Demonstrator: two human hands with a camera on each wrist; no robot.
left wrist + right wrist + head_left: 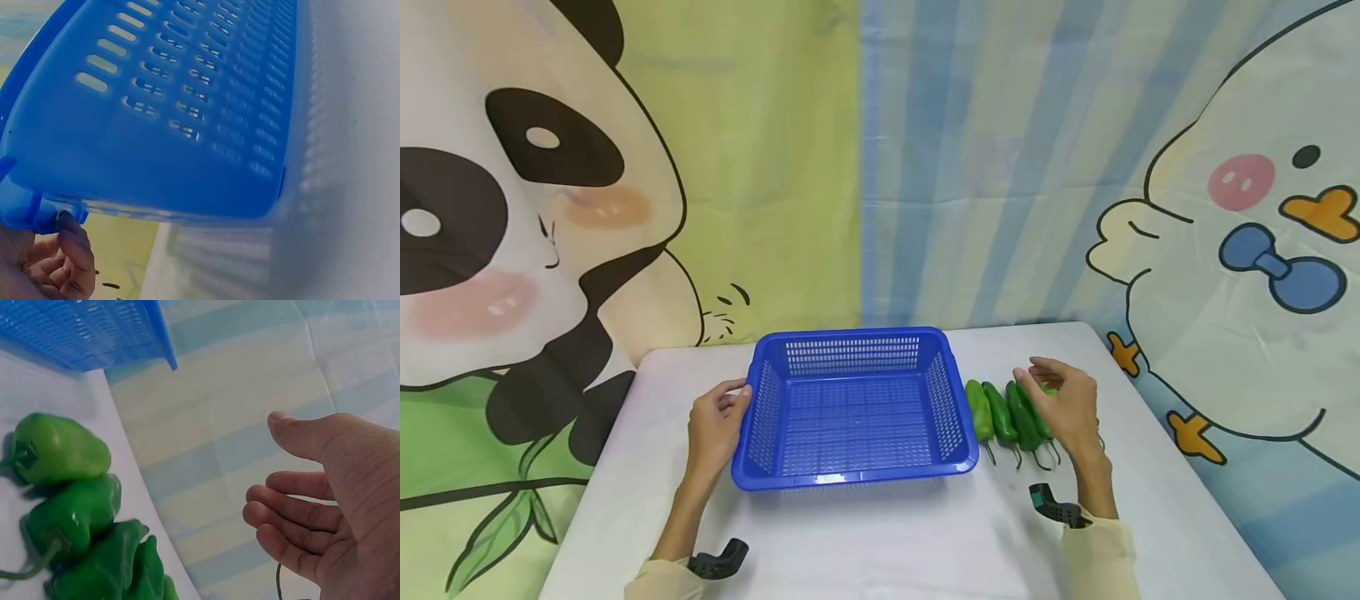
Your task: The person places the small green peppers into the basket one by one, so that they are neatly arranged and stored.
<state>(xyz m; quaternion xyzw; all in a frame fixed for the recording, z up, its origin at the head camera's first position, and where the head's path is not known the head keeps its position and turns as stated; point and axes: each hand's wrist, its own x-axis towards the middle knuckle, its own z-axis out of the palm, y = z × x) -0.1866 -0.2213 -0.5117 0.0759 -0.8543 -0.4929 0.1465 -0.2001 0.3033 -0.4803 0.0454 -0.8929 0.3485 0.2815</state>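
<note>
A blue plastic basket [853,481] with slotted walls sits on the white table. My left hand [713,429] is at its left side, thumb and fingertips holding the rim near the far left corner. In the left wrist view, curled fingers [76,259] touch the underside of the rim; the thumb is hidden there. Several green peppers [1000,414] lie in a row right of the basket, stems toward me. Above the right end of that row hovers my right hand [1067,408], covering part of it. The right wrist view shows its fingers [300,515] loosely bent, thumb apart, holding nothing.
The white table [880,542] ends just behind the basket. A cloth curtain [970,167] with a panda and a chick hangs behind it. A black device [718,560] is on the left wrist, another [1060,508] on the right.
</note>
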